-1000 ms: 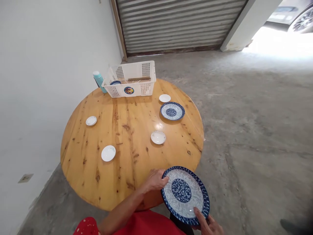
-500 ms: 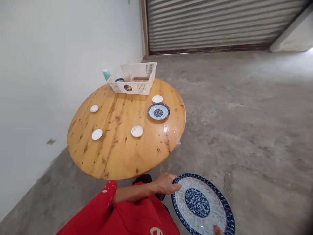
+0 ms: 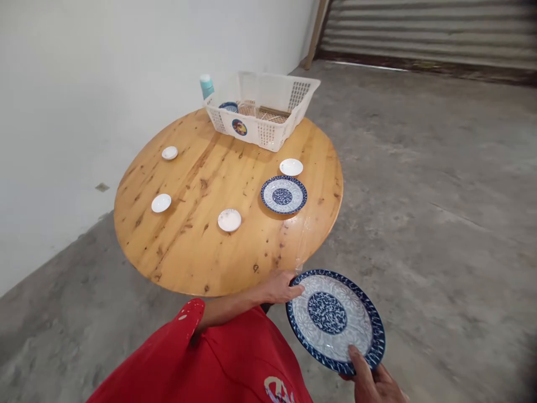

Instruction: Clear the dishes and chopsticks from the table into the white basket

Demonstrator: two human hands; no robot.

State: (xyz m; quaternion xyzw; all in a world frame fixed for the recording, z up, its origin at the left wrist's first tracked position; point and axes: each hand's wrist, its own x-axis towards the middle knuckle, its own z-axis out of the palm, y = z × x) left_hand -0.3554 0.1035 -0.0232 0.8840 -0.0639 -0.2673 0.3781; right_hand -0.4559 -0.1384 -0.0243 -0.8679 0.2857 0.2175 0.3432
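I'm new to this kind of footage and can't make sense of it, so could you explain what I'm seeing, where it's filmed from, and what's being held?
There's no machine here, just a person's two bare hands. The camera is worn on that person's head, looking forward and down, so the red clothing at the bottom is the wearer's own.

The left hand and right hand grip opposite sides of a blue-and-white plate.

On the round wooden table lie another patterned plate and several small white dishes. Toward the far side stands a white basket with a few things inside, and beside it a light blue bottle.
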